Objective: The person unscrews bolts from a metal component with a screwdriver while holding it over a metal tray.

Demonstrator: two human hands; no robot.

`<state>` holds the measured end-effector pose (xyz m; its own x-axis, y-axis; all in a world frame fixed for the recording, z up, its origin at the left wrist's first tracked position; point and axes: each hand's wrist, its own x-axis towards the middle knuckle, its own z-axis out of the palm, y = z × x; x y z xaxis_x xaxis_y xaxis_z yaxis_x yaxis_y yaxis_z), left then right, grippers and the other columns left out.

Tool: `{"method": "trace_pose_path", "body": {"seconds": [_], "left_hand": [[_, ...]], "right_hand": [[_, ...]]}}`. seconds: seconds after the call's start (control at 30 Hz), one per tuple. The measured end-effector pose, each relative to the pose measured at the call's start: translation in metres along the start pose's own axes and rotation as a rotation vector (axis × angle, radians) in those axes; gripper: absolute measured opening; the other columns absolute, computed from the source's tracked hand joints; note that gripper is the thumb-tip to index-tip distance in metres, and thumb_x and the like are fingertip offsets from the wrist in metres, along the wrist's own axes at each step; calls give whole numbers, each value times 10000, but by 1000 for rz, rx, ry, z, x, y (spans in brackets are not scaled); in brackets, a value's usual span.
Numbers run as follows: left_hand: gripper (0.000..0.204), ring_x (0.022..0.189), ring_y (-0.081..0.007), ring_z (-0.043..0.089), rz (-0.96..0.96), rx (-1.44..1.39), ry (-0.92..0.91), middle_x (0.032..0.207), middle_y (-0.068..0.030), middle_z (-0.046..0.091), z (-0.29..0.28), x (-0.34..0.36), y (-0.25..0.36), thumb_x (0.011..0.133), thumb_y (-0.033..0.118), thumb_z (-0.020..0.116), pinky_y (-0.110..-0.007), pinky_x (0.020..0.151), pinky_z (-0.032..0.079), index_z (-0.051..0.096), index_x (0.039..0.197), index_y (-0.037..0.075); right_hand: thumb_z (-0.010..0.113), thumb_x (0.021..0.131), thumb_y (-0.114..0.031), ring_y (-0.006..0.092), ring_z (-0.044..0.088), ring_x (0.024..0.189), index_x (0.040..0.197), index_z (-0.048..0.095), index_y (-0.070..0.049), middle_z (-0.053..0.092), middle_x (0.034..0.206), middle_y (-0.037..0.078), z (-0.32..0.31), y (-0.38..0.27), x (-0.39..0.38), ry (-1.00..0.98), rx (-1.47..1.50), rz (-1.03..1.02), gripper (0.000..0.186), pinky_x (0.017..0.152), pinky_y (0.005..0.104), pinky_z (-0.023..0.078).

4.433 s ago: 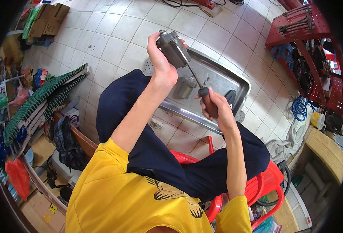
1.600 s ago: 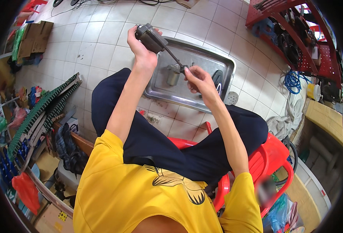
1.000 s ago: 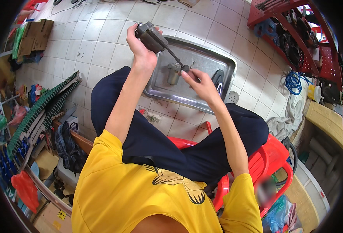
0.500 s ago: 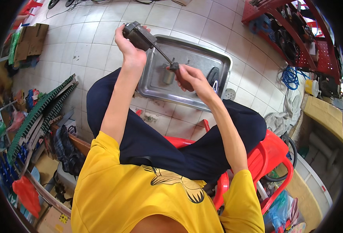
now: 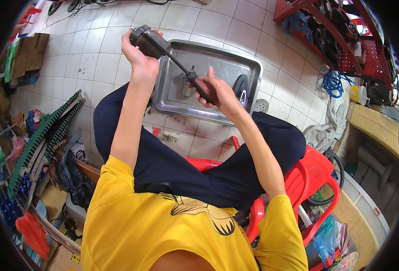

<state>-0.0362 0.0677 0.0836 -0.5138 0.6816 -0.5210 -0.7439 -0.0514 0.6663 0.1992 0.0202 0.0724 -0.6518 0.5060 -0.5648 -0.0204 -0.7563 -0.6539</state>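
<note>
Head view, both hands lower than before, left hand (image 5: 138, 61) gripping motor (image 5: 148, 39), right hand (image 5: 217, 92) screwdriver (image 5: 195, 81)

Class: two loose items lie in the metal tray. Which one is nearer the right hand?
The black oval part, lying just beyond the right hand by the tray's right edge. The grey cylinder sits further left, under the screwdriver.

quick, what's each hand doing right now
Left hand: closed around a dark grey metal part.
Right hand: closed on the black handle of a screwdriver, tip at that part.
</note>
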Motion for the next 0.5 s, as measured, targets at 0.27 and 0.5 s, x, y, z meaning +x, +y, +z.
{"method": "trace_pose_path", "body": {"seconds": [0.27, 0.5], "left_hand": [[465, 988, -372, 637, -10, -21, -1, 1018, -232, 655, -4, 4, -3, 925, 409, 495, -483, 937, 530, 600, 1052, -26], [473, 912, -339, 655, -24, 15, 21, 955, -201, 666, 0, -2, -7, 919, 449, 498, -440, 893, 550, 596, 1022, -2]], "right_hand": [[676, 991, -363, 82, 568, 782, 1133, 666, -42, 631, 901, 21, 5, 7, -1, 245, -70, -132, 351, 637, 234, 445], [604, 1002, -508, 68, 569, 784, 1162, 689, -67, 628, 911, -12, 7, -4, -6, 243, -171, 50, 476, 643, 226, 462]]}}
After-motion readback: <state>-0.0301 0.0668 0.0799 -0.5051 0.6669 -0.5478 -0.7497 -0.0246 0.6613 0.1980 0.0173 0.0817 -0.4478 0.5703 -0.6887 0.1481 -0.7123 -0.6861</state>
